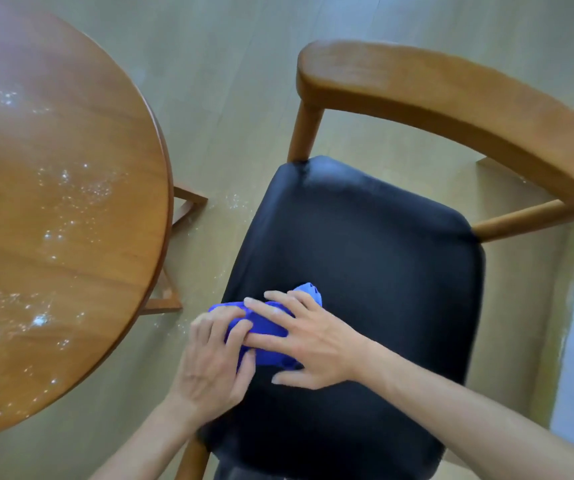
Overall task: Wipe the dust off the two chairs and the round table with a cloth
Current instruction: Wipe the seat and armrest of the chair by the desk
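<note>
You've got a bright blue cloth (264, 323) sitting on the black seat (365, 258) of the chair, and that's the loudest colour here by far. Around the seat, the chair's curved backrest (451, 98) and legs are a warm honey-brown wood. Left of the seat, the round table (53, 202) is the same orangey brown with darker grain streaks, plus white sparkly specks scattered over it. Under the seat, the floor (226, 81) is a pale greenish beige, with a few white specks too.
</note>
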Demonstrator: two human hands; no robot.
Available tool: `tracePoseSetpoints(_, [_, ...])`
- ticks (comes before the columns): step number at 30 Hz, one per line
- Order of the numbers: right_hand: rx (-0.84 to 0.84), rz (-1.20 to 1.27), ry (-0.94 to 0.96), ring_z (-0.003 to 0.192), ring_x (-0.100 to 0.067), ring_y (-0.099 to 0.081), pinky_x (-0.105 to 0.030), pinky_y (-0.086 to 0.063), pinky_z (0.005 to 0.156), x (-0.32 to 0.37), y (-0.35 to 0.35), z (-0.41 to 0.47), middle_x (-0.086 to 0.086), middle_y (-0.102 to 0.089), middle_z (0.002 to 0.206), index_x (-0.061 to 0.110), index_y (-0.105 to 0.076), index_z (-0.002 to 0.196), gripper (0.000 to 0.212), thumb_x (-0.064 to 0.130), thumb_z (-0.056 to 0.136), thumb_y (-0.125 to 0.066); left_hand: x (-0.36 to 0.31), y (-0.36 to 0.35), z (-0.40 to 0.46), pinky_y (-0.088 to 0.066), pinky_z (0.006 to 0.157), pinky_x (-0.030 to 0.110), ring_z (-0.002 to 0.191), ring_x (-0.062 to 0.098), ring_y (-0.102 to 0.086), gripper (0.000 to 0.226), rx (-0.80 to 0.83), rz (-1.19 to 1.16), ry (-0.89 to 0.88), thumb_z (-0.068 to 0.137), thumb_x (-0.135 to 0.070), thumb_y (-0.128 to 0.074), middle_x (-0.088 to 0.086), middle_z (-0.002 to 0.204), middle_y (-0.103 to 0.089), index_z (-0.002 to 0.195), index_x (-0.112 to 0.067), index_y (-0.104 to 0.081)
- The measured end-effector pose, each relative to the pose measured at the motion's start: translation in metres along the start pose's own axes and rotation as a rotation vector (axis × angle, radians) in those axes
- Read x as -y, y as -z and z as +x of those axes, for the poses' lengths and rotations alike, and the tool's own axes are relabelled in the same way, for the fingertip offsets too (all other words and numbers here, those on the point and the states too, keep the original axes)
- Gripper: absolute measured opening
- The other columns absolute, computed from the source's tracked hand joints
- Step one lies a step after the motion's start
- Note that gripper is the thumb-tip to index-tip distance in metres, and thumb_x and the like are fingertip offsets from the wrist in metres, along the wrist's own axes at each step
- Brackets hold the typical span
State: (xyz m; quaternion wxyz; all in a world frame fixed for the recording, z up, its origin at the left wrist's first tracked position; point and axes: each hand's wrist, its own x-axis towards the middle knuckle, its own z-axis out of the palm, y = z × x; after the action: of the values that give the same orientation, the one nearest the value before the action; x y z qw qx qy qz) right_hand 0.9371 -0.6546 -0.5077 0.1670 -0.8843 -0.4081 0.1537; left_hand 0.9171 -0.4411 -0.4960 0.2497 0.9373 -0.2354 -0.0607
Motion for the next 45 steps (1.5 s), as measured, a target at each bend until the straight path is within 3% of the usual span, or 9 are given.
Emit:
tracePoseSetpoints(4, [-0.247, -0.056, -0.400, 0.137, -0.036, -0.037, -0.052, -0.034, 0.104, -0.036, 0.004, -0.058, -0.011, -0.035, 0.154, 0.022, -0.056, 0.136, 0.051, 0.037, 0.087, -0.059, 0.003, -0.008, 0.037, -0.040, 0.096, 0.043, 0.114, 0.034, -0.052, 0.060, 0.218, 0.064, -0.062, 0.070, -0.027, -0.058, 0.015, 0.127, -0.054, 0.127, -0.010, -0.056])
tracePoseSetpoints(9, [-0.222, -0.188, -0.761, 0.138, -0.038, -0.035, -0.054, -0.031, 0.108, -0.053, -0.025, -0.122, -0.013, -0.035, 0.153, 0.021, -0.054, 0.137, 0.049, 0.040, 0.093, -0.045, 0.005, -0.014, 0.037, -0.045, 0.086, 0.043, 0.105, 0.032, -0.054, 0.074, 0.304, 0.113, -0.140, 0.070, -0.048, -0.060, 0.012, 0.125, -0.055, 0.137, -0.017, -0.051])
tracePoseSetpoints(15, [-0.283, -0.189, -0.818, 0.143, -0.037, -0.026, -0.059, -0.025, 0.112, -0.048, -0.054, -0.124, -0.014, -0.032, 0.154, 0.022, -0.046, 0.142, 0.052, 0.039, 0.092, -0.044, -0.019, -0.034, 0.048, -0.049, 0.056, 0.037, 0.073, 0.030, -0.054, 0.068, 0.118, 0.127, -0.104, 0.071, -0.035, -0.064, 0.011, 0.106, -0.051, 0.135, -0.022, -0.043])
tracePoseSetpoints(20, [-0.334, -0.183, -0.827, 0.144, -0.035, -0.024, -0.057, -0.020, 0.114, -0.051, -0.063, -0.124, -0.012, -0.031, 0.155, 0.026, -0.039, 0.143, 0.054, 0.041, 0.091, -0.041, -0.059, -0.061, 0.121, -0.046, 0.060, 0.038, 0.088, 0.034, -0.052, 0.074, 0.000, 0.217, 0.213, 0.068, -0.043, -0.065, 0.018, 0.125, -0.050, 0.137, -0.027, -0.042])
tracePoseSetpoints(23, [-0.342, -0.185, -0.832, 0.144, -0.035, -0.023, -0.057, -0.019, 0.114, -0.052, -0.064, -0.124, -0.011, -0.031, 0.155, 0.026, -0.039, 0.143, 0.055, 0.041, 0.091, -0.042, -0.057, -0.076, 0.131, -0.042, 0.065, 0.039, 0.088, 0.033, -0.047, 0.073, 0.063, 0.366, 0.180, 0.072, -0.056, -0.056, 0.019, 0.128, -0.049, 0.138, -0.027, -0.043])
tracePoseSetpoints(27, [-0.329, -0.178, -0.831, 0.145, -0.034, -0.023, -0.056, -0.017, 0.115, -0.054, -0.066, -0.124, -0.010, -0.030, 0.155, 0.027, -0.039, 0.143, 0.056, 0.043, 0.090, -0.042, -0.055, -0.084, 0.118, -0.040, 0.057, 0.035, 0.070, 0.027, -0.042, 0.065, 0.040, 0.333, 0.128, 0.071, -0.037, -0.061, 0.020, 0.117, -0.054, 0.133, -0.023, -0.046])
tracePoseSetpoints(35, [-0.296, -0.182, -0.848, 0.145, -0.033, -0.021, -0.056, -0.017, 0.115, -0.053, -0.065, -0.126, -0.009, -0.028, 0.156, 0.027, -0.039, 0.143, 0.056, 0.043, 0.090, -0.041, -0.056, -0.073, -0.040, -0.041, 0.053, 0.031, 0.062, 0.026, -0.047, 0.065, 0.402, 0.201, -0.489, 0.060, -0.021, -0.062, 0.019, 0.111, -0.050, 0.124, -0.025, -0.052])
tracePoseSetpoints(39, [-0.297, -0.179, -0.849, 0.146, -0.032, -0.021, -0.055, -0.017, 0.115, -0.052, -0.066, -0.125, -0.008, -0.026, 0.157, 0.028, -0.036, 0.145, 0.055, 0.041, 0.091, -0.040, -0.061, -0.079, -0.021, -0.041, 0.054, 0.030, 0.061, 0.024, -0.045, 0.066, 0.388, 0.229, -0.596, 0.058, -0.011, -0.054, 0.014, 0.107, -0.049, 0.122, -0.028, -0.050])
tracePoseSetpoints(45, [-0.309, -0.182, -0.843, 0.146, -0.032, -0.021, -0.056, -0.017, 0.115, -0.052, -0.067, -0.126, -0.009, -0.028, 0.157, 0.027, -0.038, 0.145, 0.055, 0.040, 0.092, -0.040, -0.056, -0.082, 0.115, -0.039, 0.054, 0.035, 0.067, 0.029, -0.048, 0.073, 0.049, 0.285, -0.104, 0.056, -0.020, -0.073, 0.017, 0.104, -0.057, 0.124, -0.026, -0.046])
